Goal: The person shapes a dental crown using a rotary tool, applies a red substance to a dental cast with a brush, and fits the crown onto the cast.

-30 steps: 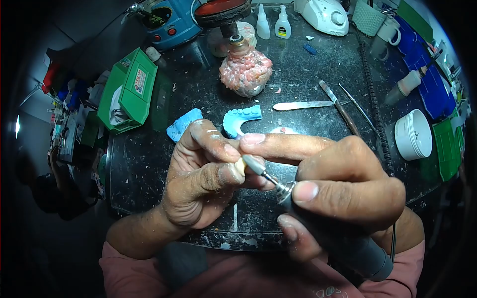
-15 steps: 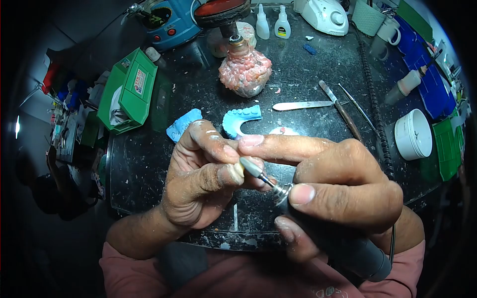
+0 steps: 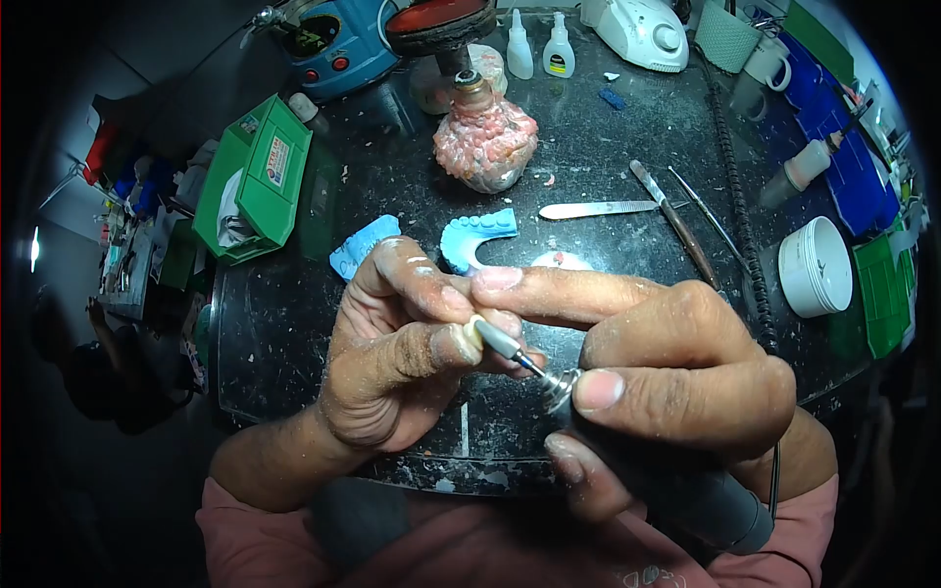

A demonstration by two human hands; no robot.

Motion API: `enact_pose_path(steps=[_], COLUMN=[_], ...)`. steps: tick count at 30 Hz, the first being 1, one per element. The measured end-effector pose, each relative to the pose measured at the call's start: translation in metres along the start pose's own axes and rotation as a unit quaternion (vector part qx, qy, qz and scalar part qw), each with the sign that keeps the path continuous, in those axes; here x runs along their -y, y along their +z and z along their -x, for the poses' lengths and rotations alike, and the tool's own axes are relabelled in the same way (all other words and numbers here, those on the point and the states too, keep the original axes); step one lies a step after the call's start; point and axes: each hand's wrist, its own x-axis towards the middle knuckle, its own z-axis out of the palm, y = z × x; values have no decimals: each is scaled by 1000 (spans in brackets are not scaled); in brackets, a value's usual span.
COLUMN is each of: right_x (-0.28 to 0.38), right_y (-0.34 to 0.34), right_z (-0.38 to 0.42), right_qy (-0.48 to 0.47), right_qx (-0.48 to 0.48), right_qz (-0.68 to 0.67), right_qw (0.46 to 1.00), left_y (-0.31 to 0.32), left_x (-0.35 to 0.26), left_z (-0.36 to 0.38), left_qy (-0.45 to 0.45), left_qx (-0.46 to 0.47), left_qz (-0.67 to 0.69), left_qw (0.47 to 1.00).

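My left hand (image 3: 397, 343) pinches a small cream-coloured tooth piece (image 3: 471, 329) between thumb and fingertips, most of it hidden by the fingers. My right hand (image 3: 676, 377) grips a dark rotary handpiece (image 3: 676, 480), its grey bur (image 3: 497, 341) touching the piece. My right forefinger stretches across and rests against my left fingertips. Both hands are dusted with white powder and hover over the front of the black worktop (image 3: 284, 323).
Two blue dental casts (image 3: 475, 235) (image 3: 361, 245) lie just beyond my hands. Farther back stand a pink wax-covered burner (image 3: 485, 137), a green box (image 3: 253, 181), two glue bottles (image 3: 538, 44), metal instruments (image 3: 627, 206), a white jar (image 3: 816, 267) and a blue machine (image 3: 333, 44).
The bur has slid a little lower and leftwards along the small piece, and the handpiece has dipped slightly. My left hand has stayed where it was.
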Motion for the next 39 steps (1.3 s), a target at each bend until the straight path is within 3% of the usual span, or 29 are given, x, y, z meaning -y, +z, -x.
enact_pose_path(steps=[7, 9, 16, 18, 20, 21, 24, 25, 26, 28, 30, 33, 36, 39], right_x=[-1, -3, -5, -5, -3, 2, 2, 3, 3, -4, -2, 3, 8, 3], right_y=[4, 11, 19, 15, 17, 6, 11, -2, -6, 9, 12, 8, -4, 4], right_z=[-1, -1, 0, -1, 2, 0, 0, -7, -8, 0, 0, 0, -6, 0], right_qy=[-4, -33, -16, -30, 22, 38, 47, 38, 52, 33, 33, 54, 49, 49], right_qx=[-5, -100, -151, -112, -155, -78, -98, -1, 8, -108, -111, -95, -3, -58], right_qz=[9, 41, -13, 12, -25, 32, 10, 86, 98, 11, 12, 30, 76, 41], right_qw=[1000, 994, 988, 993, 987, 996, 994, 996, 994, 994, 993, 994, 996, 996], left_y=[0, 0, 1, 0, 0, 0, 2, 2, 2, 4, 12, 8, 4, 1], left_x=[1, -1, -3, -2, -3, -4, -8, -8, -8, -8, -8, -8, -8, -6], left_z=[-1, -1, -3, -3, -4, -5, -5, -5, -6, -6, -5, -4, -7, -6], left_qy=[19, 11, 22, 44, 53, 60, 71, 71, 73, 74, 55, 65, 70, 47], left_qx=[6, -1, 10, 13, 15, 17, 17, 18, 17, 17, -50, -42, 21, 24], left_qz=[-2, -45, -63, -94, -121, -148, -190, -190, -195, -200, -256, -297, -186, -134], left_qw=[1000, 999, 998, 994, 991, 987, 979, 979, 978, 977, 964, 952, 980, 990])
